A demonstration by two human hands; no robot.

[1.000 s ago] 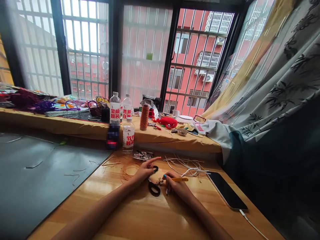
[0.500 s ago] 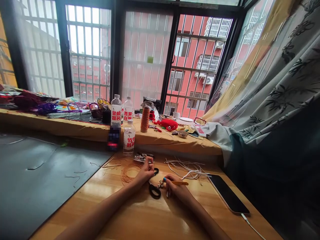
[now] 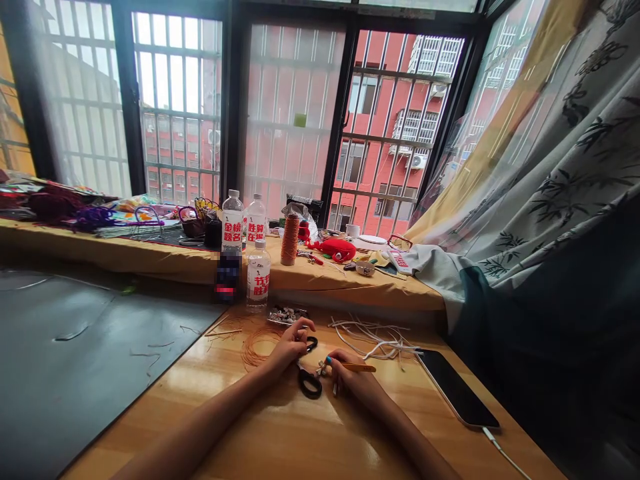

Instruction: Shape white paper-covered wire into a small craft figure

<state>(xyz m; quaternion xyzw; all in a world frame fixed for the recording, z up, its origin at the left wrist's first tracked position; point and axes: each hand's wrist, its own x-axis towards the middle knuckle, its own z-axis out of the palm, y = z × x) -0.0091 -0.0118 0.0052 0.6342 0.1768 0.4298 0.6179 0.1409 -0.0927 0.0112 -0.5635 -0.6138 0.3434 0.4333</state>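
Note:
My left hand [image 3: 294, 343] is over the wooden table, just in front of a small clear tray [image 3: 273, 321] of little metallic and dark pieces. Its fingers are stretched forward and I see nothing held in them. Black-handled scissors [image 3: 310, 385] lie between my hands, their upper loop beside the left hand. My right hand [image 3: 350, 373] is closed on a slim orange tool [image 3: 363, 367]; a blue spot shows by the fingertips. At those fingertips is a small whitish cluster [image 3: 321, 368], too small to make out. A short pale end pokes out below the fingers.
A coil of orange-brown cord [image 3: 257, 347] lies left of my left hand. White strands [image 3: 385, 343] and a plugged-in phone [image 3: 457, 387] lie to the right. Water bottles [image 3: 258, 280], a thread spool [image 3: 289, 240] and a red crocheted thing [image 3: 336, 249] stand toward the window.
My left hand's raised, bent fingers have lowered and stretched out forward and right, uncovering more of the tray. My right hand has hardly moved.

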